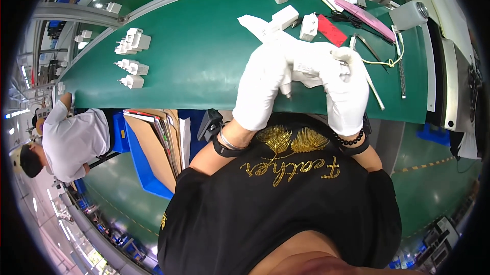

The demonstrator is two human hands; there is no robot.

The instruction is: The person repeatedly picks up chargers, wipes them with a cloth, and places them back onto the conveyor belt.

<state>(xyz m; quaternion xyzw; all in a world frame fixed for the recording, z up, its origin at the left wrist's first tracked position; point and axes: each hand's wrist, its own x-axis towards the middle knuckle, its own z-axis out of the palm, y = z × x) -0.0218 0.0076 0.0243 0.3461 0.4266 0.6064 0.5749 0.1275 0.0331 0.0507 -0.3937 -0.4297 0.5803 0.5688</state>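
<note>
Both my hands wear white gloves and meet over the near middle of the green bench. Between them is a white plug charger, its printed face partly showing and the rest hidden by fingers. My left hand is closed on its left side, and my right hand grips it from the right with bent fingers. A white cloth-like piece sticks out beyond my left hand. Just past the hands lie another white charger and an upright one, beside a red rectangular piece.
Several white chargers stand in groups on the left of the bench. Tweezers, a pink tool, a white cable and a clear bottle lie at right. A blue bin holds folders; a co-worker sits at far left.
</note>
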